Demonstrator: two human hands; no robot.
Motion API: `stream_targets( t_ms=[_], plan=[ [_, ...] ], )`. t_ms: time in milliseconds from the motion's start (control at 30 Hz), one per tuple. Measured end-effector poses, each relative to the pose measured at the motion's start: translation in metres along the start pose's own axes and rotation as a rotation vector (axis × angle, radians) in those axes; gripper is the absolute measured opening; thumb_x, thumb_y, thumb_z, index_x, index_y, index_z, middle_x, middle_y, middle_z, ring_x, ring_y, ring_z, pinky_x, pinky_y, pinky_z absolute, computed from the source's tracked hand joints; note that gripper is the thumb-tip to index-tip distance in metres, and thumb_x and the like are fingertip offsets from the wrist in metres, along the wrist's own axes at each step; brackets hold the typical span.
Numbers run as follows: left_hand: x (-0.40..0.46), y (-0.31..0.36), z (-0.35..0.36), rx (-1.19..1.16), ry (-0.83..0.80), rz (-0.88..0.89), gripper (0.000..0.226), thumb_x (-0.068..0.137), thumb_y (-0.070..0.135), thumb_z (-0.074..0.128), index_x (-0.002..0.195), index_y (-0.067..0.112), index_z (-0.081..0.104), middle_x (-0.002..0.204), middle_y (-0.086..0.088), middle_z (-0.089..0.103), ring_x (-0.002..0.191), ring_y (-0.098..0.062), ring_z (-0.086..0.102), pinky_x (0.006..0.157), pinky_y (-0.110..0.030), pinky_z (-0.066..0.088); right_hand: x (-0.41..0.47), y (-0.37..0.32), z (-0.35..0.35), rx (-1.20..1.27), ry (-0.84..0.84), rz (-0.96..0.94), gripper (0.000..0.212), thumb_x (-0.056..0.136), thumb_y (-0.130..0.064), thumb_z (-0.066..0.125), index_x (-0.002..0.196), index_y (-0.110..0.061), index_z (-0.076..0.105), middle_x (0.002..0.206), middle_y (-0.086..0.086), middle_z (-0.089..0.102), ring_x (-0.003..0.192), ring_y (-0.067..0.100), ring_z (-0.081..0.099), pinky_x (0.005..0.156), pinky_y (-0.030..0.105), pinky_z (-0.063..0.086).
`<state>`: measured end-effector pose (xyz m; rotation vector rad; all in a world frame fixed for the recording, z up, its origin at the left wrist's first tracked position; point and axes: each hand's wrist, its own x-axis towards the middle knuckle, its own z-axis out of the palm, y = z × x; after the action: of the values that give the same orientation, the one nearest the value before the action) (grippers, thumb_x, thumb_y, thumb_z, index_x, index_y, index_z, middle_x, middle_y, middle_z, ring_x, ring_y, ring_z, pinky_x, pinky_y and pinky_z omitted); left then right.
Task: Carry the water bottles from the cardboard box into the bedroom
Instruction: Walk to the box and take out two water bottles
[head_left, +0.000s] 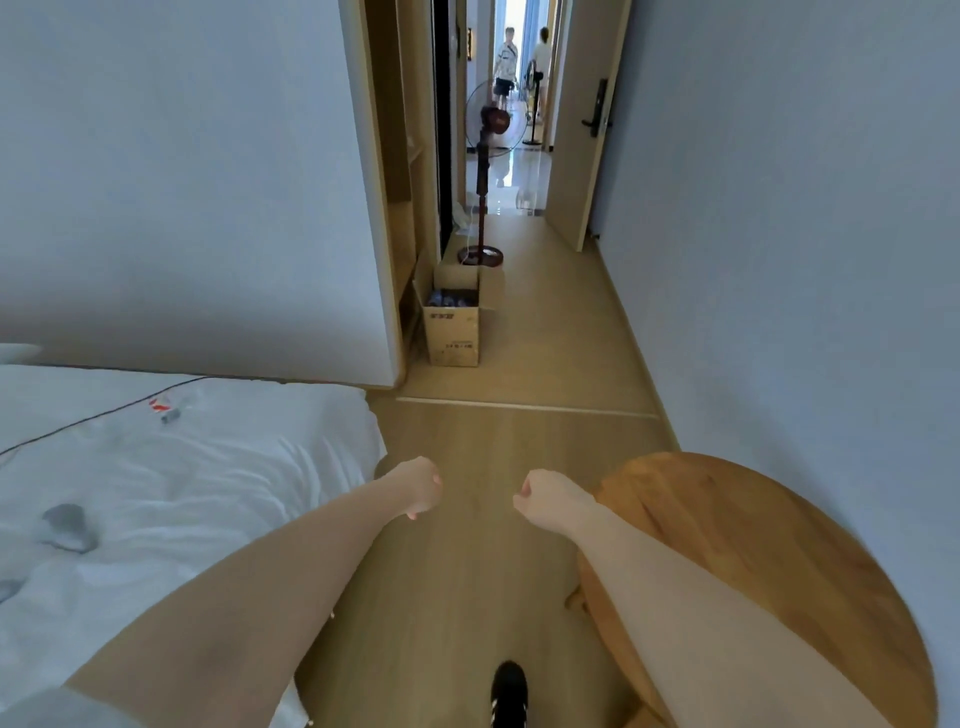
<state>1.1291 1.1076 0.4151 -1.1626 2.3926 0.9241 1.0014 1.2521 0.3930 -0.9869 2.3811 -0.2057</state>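
Bottles are sitting in the box, and only dark tops are showing, so I cannot tell how many are in there. The box is standing open on the floor down the hall, against the left wall, just in front of a fan. It is well apart from the person.

The person is standing in the bedroom, between the bed on the left and a round wooden bench on the right. One black shoe is showing at the bottom.

Both hands are held out in front, near each other but not touching. The left hand is curled into a fist, and its fingers are holding nothing. The right hand is curled into a fist too, and it is holding nothing either.

I think the person is on the way to fetch bottles, with hands free. No bottle is showing for sure in the bedroom; a few small things are lying on the bed, but they are too small to name.

Next, the person needs to walk down the hall to the box, bend down, open the fingers and take hold of a bottle. The hall is narrow, and the fan is standing close to the box, so reaching in from the near side looks safest. Two people are standing far off past the door.
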Motion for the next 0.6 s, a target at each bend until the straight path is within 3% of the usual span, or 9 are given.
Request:
stream_targets(
  t_ms=[100,200,333,500,600],
  plan=[
    [0.070,0.024,-0.025,0.010,0.004,-0.016,0.037,0.099,0.005,0.042,0.135,0.001,0.048,0.130,-0.018,0.058,0.115,-0.031,0.061,0.094,-0.036,0.052,0.072,0.009,-0.026,0.014,0.004,0.006,0.038,0.099,-0.038,0.043,0.122,-0.011,0.055,0.122,0.007,0.059,0.110,0.026,0.057,0.091,0.038,0.047],
    [0.132,0.052,-0.060,0.015,-0.013,-0.027,0.039,0.099,0.005,0.036,0.137,0.003,0.046,0.131,-0.019,0.056,0.110,-0.031,0.064,0.083,-0.033,0.054,0.140,0.014,-0.063,0.008,-0.030,0.015,0.037,0.098,-0.037,0.044,0.121,-0.011,0.057,0.120,0.008,0.060,0.109,0.027,0.058,0.091,0.037,0.048],
    [0.205,0.087,-0.108,-0.009,0.000,0.017,0.041,0.098,0.000,0.035,0.136,0.003,0.048,0.130,-0.020,0.056,0.112,-0.033,0.061,0.096,-0.038,0.051,0.218,0.016,-0.121,-0.018,-0.010,0.023,0.033,0.098,-0.035,0.044,0.114,-0.011,0.059,0.112,0.008,0.062,0.105,0.028,0.060,0.086,0.034,0.048],
    [0.285,0.103,-0.166,-0.007,0.021,-0.030,0.036,0.099,0.003,0.039,0.134,-0.001,0.048,0.130,-0.020,0.058,0.114,-0.032,0.061,0.095,-0.037,0.052,0.307,-0.005,-0.170,-0.120,-0.008,0.000,0.024,0.097,-0.032,0.043,0.086,-0.014,0.055,0.097,0.007,0.059,0.101,0.028,0.061,0.080,0.034,0.046],
    [0.342,0.106,-0.198,0.004,0.003,-0.070,0.037,0.102,0.007,0.036,0.137,-0.001,0.045,0.131,-0.020,0.057,0.111,-0.032,0.063,0.083,-0.032,0.056,0.367,-0.019,-0.194,-0.128,0.007,-0.015,0.024,0.097,-0.031,0.043,0.099,-0.013,0.058,0.100,0.005,0.060,0.094,0.027,0.059,0.074,0.032,0.044]
  ],
)
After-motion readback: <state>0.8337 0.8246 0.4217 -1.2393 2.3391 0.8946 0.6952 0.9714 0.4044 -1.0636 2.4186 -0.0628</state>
